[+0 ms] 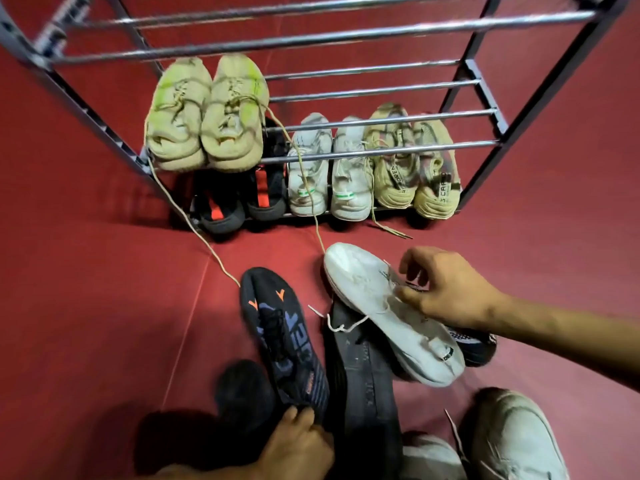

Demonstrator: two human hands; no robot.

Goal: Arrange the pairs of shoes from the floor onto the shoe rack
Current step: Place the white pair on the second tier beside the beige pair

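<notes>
My left hand (298, 441) grips the heel of a dark blue sneaker (280, 337) with orange marks, its toe pointing at the shoe rack (485, 143). My right hand (446, 289) pinches the laces of a white sneaker (377, 306) that lies across a dark shoe turned sole-up (363, 382). On the rack's lowest shelf stand a black-and-red pair (239, 199), a white pair (329, 168) and a beige knit pair (412, 161). A beige-and-yellow pair (204, 112) sits on the shelf above at the left.
Two long laces trail from the beige-and-yellow pair down to the red floor (86, 289). A grey-white shoe (516, 434) lies at the bottom right, and part of a patterned dark shoe (474, 344) shows under my right wrist. The upper rack bars run across the top.
</notes>
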